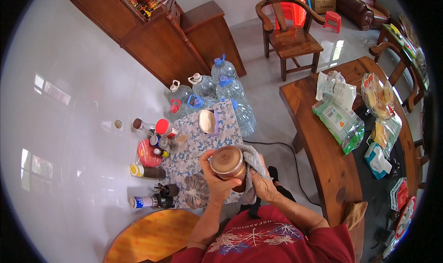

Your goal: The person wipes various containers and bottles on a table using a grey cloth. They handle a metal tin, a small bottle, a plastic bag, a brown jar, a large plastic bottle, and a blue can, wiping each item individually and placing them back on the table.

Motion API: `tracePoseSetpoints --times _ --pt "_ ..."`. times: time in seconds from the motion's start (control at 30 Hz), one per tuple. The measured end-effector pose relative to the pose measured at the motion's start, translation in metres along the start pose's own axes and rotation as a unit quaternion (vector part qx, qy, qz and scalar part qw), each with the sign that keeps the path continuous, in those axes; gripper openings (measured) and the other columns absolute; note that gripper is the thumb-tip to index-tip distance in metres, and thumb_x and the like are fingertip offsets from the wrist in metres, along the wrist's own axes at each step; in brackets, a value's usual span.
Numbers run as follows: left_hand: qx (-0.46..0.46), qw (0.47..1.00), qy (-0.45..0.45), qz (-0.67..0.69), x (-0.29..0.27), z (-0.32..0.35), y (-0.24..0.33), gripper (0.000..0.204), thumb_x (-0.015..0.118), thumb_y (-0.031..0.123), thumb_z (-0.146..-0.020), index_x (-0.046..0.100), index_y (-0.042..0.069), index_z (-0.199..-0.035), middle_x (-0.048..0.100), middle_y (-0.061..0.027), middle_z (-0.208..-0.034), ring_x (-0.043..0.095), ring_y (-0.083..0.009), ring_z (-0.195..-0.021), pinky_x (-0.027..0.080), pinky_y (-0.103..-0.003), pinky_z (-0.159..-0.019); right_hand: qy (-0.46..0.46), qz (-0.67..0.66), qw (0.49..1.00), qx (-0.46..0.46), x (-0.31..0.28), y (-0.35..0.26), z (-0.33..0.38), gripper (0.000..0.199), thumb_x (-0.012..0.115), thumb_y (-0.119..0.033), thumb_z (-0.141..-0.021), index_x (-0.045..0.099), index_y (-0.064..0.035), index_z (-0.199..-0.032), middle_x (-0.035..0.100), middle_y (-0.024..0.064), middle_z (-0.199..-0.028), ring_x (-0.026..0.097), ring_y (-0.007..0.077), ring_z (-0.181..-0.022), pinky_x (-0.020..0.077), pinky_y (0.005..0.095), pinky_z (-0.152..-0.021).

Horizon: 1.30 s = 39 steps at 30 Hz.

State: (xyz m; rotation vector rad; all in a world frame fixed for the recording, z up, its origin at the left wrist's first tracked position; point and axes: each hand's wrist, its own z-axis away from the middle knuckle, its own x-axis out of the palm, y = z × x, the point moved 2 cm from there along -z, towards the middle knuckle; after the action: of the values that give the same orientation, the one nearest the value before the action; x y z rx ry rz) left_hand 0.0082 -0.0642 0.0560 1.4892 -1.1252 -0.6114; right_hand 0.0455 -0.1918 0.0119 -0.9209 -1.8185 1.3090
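Note:
In front of my chest I hold a jar [227, 159] with a brown lid facing up. My left hand [218, 183] is wrapped round its left side, thumb toward the front. My right hand [264, 186] grips a grey cloth [250, 164] that is pressed against the jar's right side and hangs down below it. Much of the jar's body is hidden by my fingers and the cloth. Beneath lies a small table [179, 158] with a blue floral cover. A clear plastic bag [195, 191] with brown contents rests on it, left of my left forearm.
Several jars and bottles, one a red-lidded jar [165, 127], line the table's left side. A purple-edged box [208, 122] sits at its far end, near large water bottles [241, 118]. A curved wooden table [318, 166] with packages stands right; a round wooden board [150, 237] lies lower left.

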Motion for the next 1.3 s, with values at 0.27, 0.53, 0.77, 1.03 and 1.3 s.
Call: tracePoseSetpoints --times 0.27,0.53,0.77,1.03,1.3 --pt "0.001 0.997 0.027 0.075 0.001 -0.004 -0.015 0.093 0.083 0.029 -0.064 0.024 0.004 -0.131 0.046 -0.0070 -0.117 0.047 -0.0170 -0.110 0.038 -0.030 -0.096 0.015 -0.395 0.869 0.297 0.000 0.014 0.020 0.071 0.066 -0.031 -0.079 0.030 -0.0064 -0.134 0.048 0.0130 -0.119 0.053 0.0259 -0.105 0.0482 0.0372 -0.085" --pt "-0.043 0.992 0.098 0.072 0.026 0.003 0.004 0.088 0.070 0.000 -0.069 0.017 0.008 -0.139 0.038 -0.0104 -0.128 0.044 -0.0201 -0.114 0.038 -0.033 -0.098 0.036 0.096 0.991 -0.086 -0.004 -0.002 0.002 0.068 0.070 -0.013 -0.074 0.034 -0.0019 -0.130 0.039 0.0182 -0.127 0.043 0.0299 -0.114 0.0357 0.0404 -0.097" --pt "-0.076 0.984 0.036 0.159 0.016 0.001 0.004 0.082 0.071 0.002 -0.070 0.025 0.008 -0.137 0.048 -0.0077 -0.120 0.052 -0.0182 -0.107 0.044 -0.030 -0.093 0.047 0.269 0.948 -0.165 -0.002 -0.024 -0.002 0.066 0.071 -0.017 -0.069 0.044 -0.0093 -0.129 0.035 0.0229 -0.127 0.040 0.0414 -0.110 0.0361 0.0475 -0.093" --pt "-0.110 0.981 -0.115 0.110 0.022 0.008 0.010 0.110 0.078 -0.002 -0.062 0.006 0.009 -0.144 0.040 -0.0095 -0.132 0.044 -0.0219 -0.119 0.041 -0.034 -0.098 -0.080 0.139 0.978 -0.131 -0.018 -0.067 -0.041 0.051 0.059 -0.030 -0.079 0.049 -0.0068 -0.123 0.037 0.0186 -0.128 0.038 0.0367 -0.112 0.0361 0.0457 -0.093" --pt "-0.331 0.845 -0.031 0.419 0.024 -0.012 0.020 0.119 0.079 0.000 -0.063 -0.008 0.014 -0.143 0.039 -0.0124 -0.131 0.044 -0.0244 -0.118 0.040 -0.037 -0.099 -0.200 0.427 0.847 -0.244 -0.001 -0.097 -0.033 0.054 0.069 -0.022 -0.059 0.060 -0.0184 -0.113 0.043 0.0134 -0.125 0.041 0.0378 -0.111 0.0424 0.0455 -0.083"
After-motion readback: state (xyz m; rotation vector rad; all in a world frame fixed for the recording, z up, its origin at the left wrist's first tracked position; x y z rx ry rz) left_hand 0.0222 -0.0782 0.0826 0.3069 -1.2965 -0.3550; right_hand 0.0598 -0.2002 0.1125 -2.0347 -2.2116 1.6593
